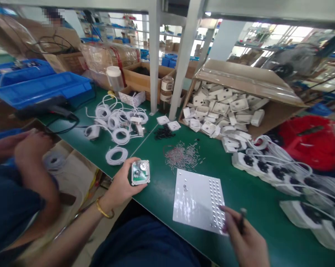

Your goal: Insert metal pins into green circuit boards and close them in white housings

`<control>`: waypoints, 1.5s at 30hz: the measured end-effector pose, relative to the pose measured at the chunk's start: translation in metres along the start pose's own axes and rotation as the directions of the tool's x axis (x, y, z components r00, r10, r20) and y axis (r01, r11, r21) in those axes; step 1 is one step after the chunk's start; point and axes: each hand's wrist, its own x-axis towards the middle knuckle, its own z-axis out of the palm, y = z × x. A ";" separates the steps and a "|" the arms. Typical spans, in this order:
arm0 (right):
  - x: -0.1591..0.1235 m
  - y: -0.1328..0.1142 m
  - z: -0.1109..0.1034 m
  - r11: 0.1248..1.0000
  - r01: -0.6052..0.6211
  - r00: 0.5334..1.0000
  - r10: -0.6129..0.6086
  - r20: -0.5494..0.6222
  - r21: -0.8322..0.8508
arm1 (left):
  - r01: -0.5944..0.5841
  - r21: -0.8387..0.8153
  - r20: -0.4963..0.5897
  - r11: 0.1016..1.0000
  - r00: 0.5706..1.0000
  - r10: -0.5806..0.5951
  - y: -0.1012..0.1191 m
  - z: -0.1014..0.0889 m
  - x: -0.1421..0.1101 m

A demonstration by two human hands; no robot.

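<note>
Our left hand (122, 185) grasps a small white housing (141, 182) between thumb and fingers, and we hold it open side up over the near edge of the green table (158, 194). Inside sits a green circuit board (136, 178) bearing a pale round part. Our right hand (248, 239) is curled around a slim dark tool (242, 221) at the near right corner of a pale plate (193, 207); whether the fingertips touch the plate, we cannot tell. Rows of small round spots (holes or studs, too small for us to say) run along the plate's right edge. Just past its far edge we see a loose heap of slender metal pieces (181, 155), then a pile of small black parts (164, 132). White cable coils (116, 155) lie toward the table's left end. Near its far edge a cardboard box (239, 77) holds many white casings (220, 107), and along the right end stand corded white cases (238, 162). By the near edge, at left, a co-worker's hands (32, 146) are close together.
</note>
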 end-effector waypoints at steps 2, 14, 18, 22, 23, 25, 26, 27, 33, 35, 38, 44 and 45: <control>0.000 -0.037 0.032 0.984 0.098 0.982 -0.119 0.145 0.145 | 0.002 -0.106 -0.025 0.994 1.000 -0.005 0.008 0.030 -0.012; 0.019 -0.096 0.126 0.921 0.321 0.942 -0.335 0.028 0.221 | -0.127 -0.017 0.026 0.992 0.992 0.127 0.001 0.103 -0.036; 0.012 -0.076 0.125 0.911 0.392 0.919 -0.395 -0.002 0.130 | -0.318 0.024 0.057 0.948 0.947 0.317 -0.002 0.108 -0.032; 0.050 -0.062 0.096 0.895 0.442 0.896 -0.444 0.010 0.064 | -0.395 0.060 0.088 0.917 0.917 0.389 -0.006 0.108 -0.029; 0.072 -0.060 0.087 0.922 0.386 0.923 -0.385 -0.014 0.038 | -0.399 0.068 0.094 0.914 0.915 0.392 -0.007 0.108 -0.028; 0.127 -0.059 0.073 0.974 0.214 0.975 -0.218 -0.041 -0.072 | -0.416 0.085 0.085 0.905 0.908 0.409 -0.009 0.108 -0.028; 0.156 -0.060 0.068 0.979 0.144 0.989 -0.148 -0.016 -0.147 | -0.432 0.098 0.075 0.897 0.902 0.426 -0.010 0.108 -0.028; 0.184 -0.060 0.066 0.976 0.129 0.991 -0.131 0.002 -0.178 | -0.450 0.115 0.059 0.886 0.893 0.446 -0.010 0.109 -0.027; 0.275 -0.060 0.088 0.953 0.143 0.986 -0.112 0.127 -0.268 | -0.502 0.236 0.033 0.832 0.860 0.510 -0.012 0.110 -0.028; 0.278 -0.060 0.092 0.951 0.152 0.983 -0.117 0.144 -0.269 | -0.499 0.249 0.046 0.830 0.862 0.504 -0.012 0.111 -0.029; 0.265 -0.060 0.086 0.959 0.164 0.982 -0.137 0.130 -0.230 | -0.457 0.233 0.063 0.858 0.888 0.456 -0.011 0.112 -0.030; 0.148 -0.058 0.055 0.981 0.157 0.947 -0.183 0.265 0.116 | -0.310 0.144 0.092 0.940 0.950 0.300 -0.003 0.110 -0.028; 0.122 -0.059 0.051 0.960 0.120 0.909 -0.209 0.362 0.253 | -0.304 0.131 0.099 0.943 0.951 0.293 -0.002 0.109 -0.027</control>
